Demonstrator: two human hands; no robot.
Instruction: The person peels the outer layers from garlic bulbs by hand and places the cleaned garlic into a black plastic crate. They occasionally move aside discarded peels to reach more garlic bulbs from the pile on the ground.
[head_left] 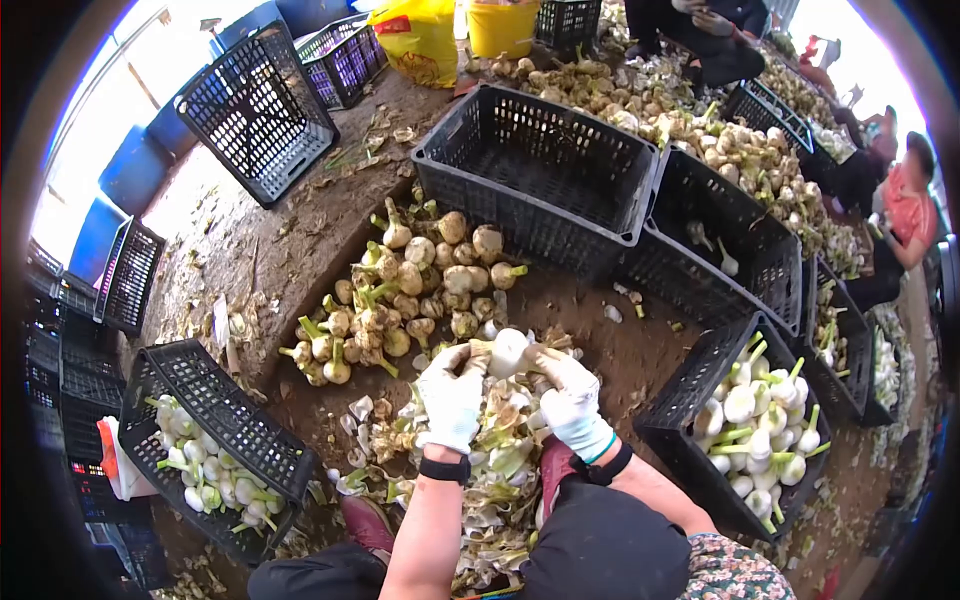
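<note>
A white, peeled garlic bulb is held between my two gloved hands, above a heap of peelings. My left hand has its fingers closed on the bulb's left side. On the other side, my right hand pinches the bulb too. Beyond my hands and to the left lies a pile of unpeeled, dirty garlic bulbs. Clean white bulbs with green stems fill a black crate at the right, and more lie in a tilted black crate at the left.
A black crate stands ahead, beside another crate with a few bulbs. An upright crate and a yellow bucket are farther back. Several people sit near a long garlic heap; one wears a red top.
</note>
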